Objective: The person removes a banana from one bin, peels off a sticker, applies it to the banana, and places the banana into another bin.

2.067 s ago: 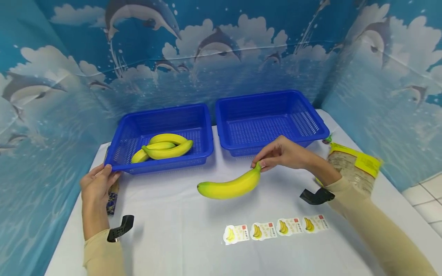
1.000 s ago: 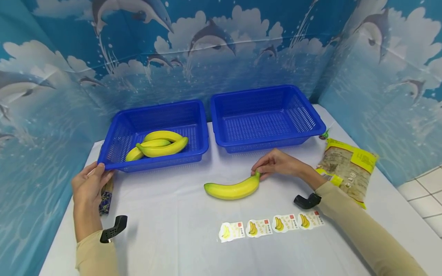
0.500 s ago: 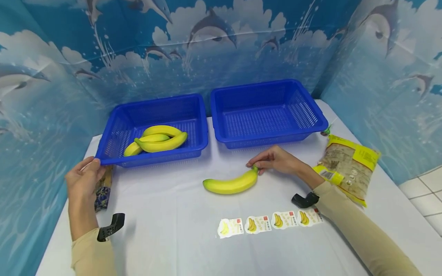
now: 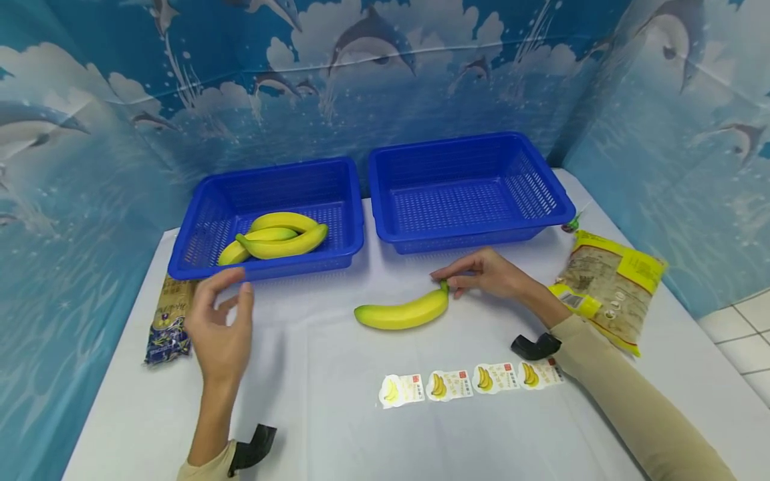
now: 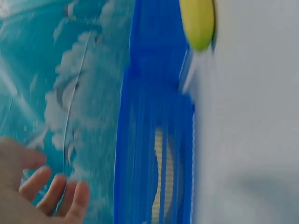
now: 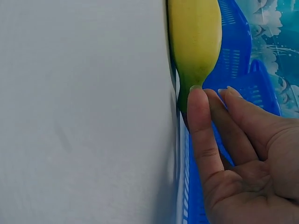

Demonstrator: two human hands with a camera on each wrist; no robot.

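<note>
A single yellow banana [image 4: 402,314] with green ends lies on the white cloth in front of the baskets. My right hand [image 4: 490,274] pinches its stem, with the fingertips right at the green end [image 6: 191,93] in the right wrist view. My left hand [image 4: 221,327] is raised in front of the left blue basket [image 4: 265,270], fingers loosely bent and nothing between them. Several bananas [image 4: 283,248] lie piled in that basket. In the left wrist view the left hand's fingers [image 5: 53,196] are spread apart.
A second blue basket [image 4: 469,239] stands at the back right. Several banana stickers [image 4: 403,391] lie in a row near the front. A yellow-and-clear bag [image 4: 610,287] is at the right, a gold-and-blue packet [image 4: 170,324] at the left. A dolphin-print curtain [image 4: 240,127] stands behind.
My left hand has let go of the left basket's corner and moved right, uncovering the packet. The banana, held by my right hand, has come down from above the table onto the cloth.
</note>
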